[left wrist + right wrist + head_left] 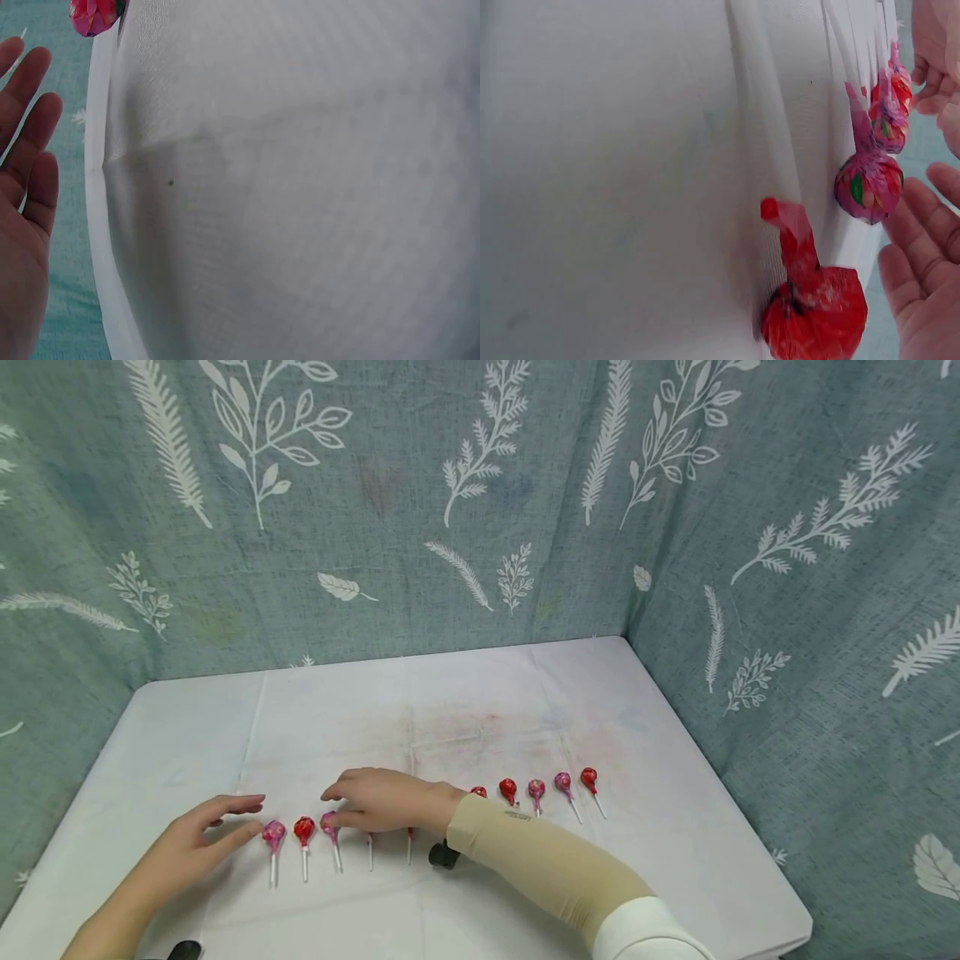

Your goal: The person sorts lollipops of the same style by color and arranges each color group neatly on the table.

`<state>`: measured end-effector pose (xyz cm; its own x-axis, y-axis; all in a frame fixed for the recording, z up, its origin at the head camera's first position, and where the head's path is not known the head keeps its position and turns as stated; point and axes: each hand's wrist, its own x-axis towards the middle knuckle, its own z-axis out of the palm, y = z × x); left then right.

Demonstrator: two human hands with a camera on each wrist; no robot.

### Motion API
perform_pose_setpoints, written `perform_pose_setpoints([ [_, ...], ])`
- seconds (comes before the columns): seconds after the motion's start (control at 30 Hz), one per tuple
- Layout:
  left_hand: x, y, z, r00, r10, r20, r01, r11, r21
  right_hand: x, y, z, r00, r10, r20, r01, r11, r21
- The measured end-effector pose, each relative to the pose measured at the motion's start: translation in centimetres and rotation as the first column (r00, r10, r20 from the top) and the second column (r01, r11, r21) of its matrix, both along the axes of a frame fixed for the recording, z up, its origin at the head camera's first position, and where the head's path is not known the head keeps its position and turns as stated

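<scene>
Wrapped lollipops lie in a row on a white-covered table, sticks toward the person. My left hand point(198, 839) is beside the leftmost pink lollipop point(273, 835), thumb tip close to it, fingers extended. To its right lie a red lollipop point(303, 831) and another pink lollipop point(328, 823). My right hand point(390, 797) reaches over the row, its thumb at that second pink one; touching or just above, I cannot tell. It hides the heads of further lollipops. In the right wrist view, its fingers are spread loosely behind a pink lollipop point(868, 187), with a red lollipop point(815, 319) nearer.
More lollipops continue to the right, among them a red one point(507, 790), a pink one point(563, 782) and a red one point(589, 778) at the end. The right forearm passes in front of some. A leaf-patterned green curtain point(405, 577) surrounds the table point(675, 877).
</scene>
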<state>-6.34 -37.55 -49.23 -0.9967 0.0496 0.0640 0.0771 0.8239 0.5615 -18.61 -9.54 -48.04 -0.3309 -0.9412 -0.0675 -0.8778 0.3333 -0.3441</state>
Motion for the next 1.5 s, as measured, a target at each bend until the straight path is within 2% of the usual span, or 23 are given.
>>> perform_pose_setpoints([
  [0.27,-0.5,0.2,-0.5,0.997,-0.028,0.077,0.026,0.999,0.032,0.4,-0.6,-0.3,0.999,-0.026,-0.035,0.028,0.998,0.057],
  [0.37,-0.5,0.2,-0.8,0.998,-0.033,0.062,0.032,0.999,0.011,0.5,-0.9,-0.5,0.998,-0.041,-0.043,0.044,0.996,0.072],
  [0.53,-0.5,0.0,-1.4,0.998,-0.065,0.000,0.065,0.998,-0.005,0.7,-1.3,-0.8,0.996,-0.049,-0.078,0.056,0.994,0.097],
  [0.7,-0.5,0.1,-1.6,0.996,-0.081,-0.035,0.080,0.996,-0.027,0.9,-1.6,-0.8,0.992,-0.055,-0.115,0.067,0.992,0.107],
  [0.9,-0.6,0.2,-1.6,0.996,-0.088,-0.027,0.085,0.994,-0.073,0.9,-1.8,-1.1,0.989,-0.050,-0.141,0.065,0.993,0.099],
  [1.0,-0.7,0.2,-1.8,0.996,-0.089,-0.027,0.087,0.994,-0.066,0.9,-1.9,-1.1,0.987,-0.045,-0.152,0.061,0.993,0.101],
  [1.23,-0.8,0.4,-1.7,0.997,-0.074,0.027,0.076,0.993,-0.086,1.2,-2.0,-1.2,0.980,-0.036,-0.194,0.055,0.994,0.093],
  [1.5,-0.9,0.8,-1.4,0.996,-0.079,0.037,0.081,0.994,-0.075,1.3,-1.9,-0.9,0.983,-0.051,-0.178,0.068,0.994,0.090],
])
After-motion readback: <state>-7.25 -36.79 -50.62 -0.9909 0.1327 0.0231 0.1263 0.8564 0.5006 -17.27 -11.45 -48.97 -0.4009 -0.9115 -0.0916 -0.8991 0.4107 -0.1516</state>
